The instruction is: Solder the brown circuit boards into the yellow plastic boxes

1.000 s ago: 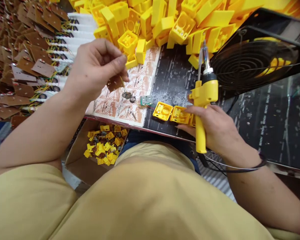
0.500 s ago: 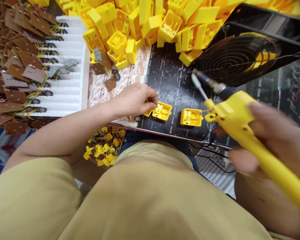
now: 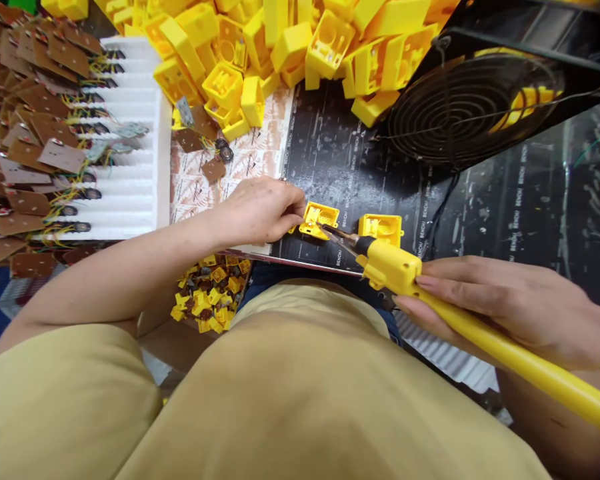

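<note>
My left hand (image 3: 260, 210) rests on the black work board (image 3: 330, 160) and pinches the left edge of a small open yellow plastic case (image 3: 320, 219). My right hand (image 3: 510, 303) grips a yellow soldering iron (image 3: 430, 287) by its long handle. The iron's metal tip (image 3: 336, 237) points left and touches the near edge of that case. A second open yellow case (image 3: 381, 228) sits just to the right, behind the iron's head.
A heap of yellow plastic housings (image 3: 290, 47) fills the back. A black fan (image 3: 470, 100) stands at the right. Brown circuit boards (image 3: 25, 133) with wires lie on a white foam tray (image 3: 135, 153) at left. A cardboard box of small yellow parts (image 3: 207, 297) sits below the board's edge.
My right hand has swung the soldering iron down and left, bringing its tip onto the case. My left hand stays at the case; one second ago it held a brown board higher up.
</note>
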